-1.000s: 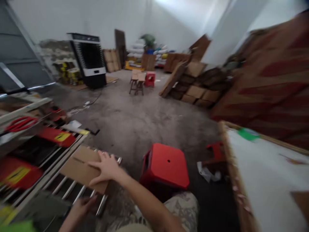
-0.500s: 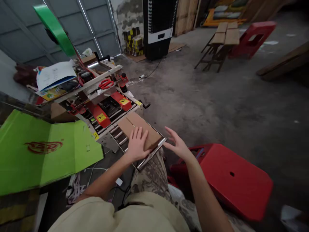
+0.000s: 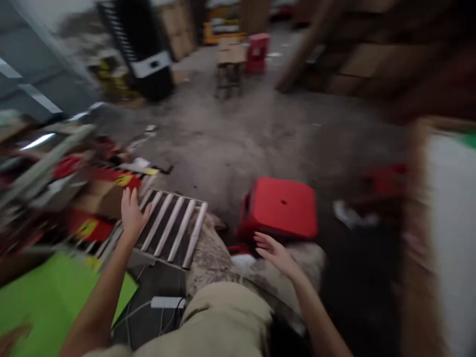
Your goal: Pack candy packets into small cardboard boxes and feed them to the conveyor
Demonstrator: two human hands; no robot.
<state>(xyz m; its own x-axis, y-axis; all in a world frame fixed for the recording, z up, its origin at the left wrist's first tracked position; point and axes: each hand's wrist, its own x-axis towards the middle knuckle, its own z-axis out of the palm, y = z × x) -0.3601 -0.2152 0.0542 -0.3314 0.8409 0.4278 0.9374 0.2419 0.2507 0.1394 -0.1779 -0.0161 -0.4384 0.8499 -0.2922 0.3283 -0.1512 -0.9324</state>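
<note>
The picture is smeared by motion. My left hand (image 3: 134,215) is open with fingers apart, at the near end of a cardboard box (image 3: 98,196); whether they touch I cannot tell. That box sits between the red side belts of a carton sealing machine (image 3: 87,228). In front of the machine, a short roller conveyor (image 3: 173,225) shows its bare rollers. My right hand (image 3: 275,254) is open and holds nothing, its fingers stretched out above my lap, just short of a red plastic stool (image 3: 284,208).
A green cardboard sheet (image 3: 63,292) lies at lower left, with a blurred brown shape over it that I cannot make out. A white power strip (image 3: 167,302) and cables are on the floor. A white-topped surface (image 3: 451,223) stands at right; a black air cooler (image 3: 145,54) stands behind.
The view has swung right. The cardboard box has moved off the rollers into the machine, with my left hand following it forward. My right hand has drawn away from the conveyor.
</note>
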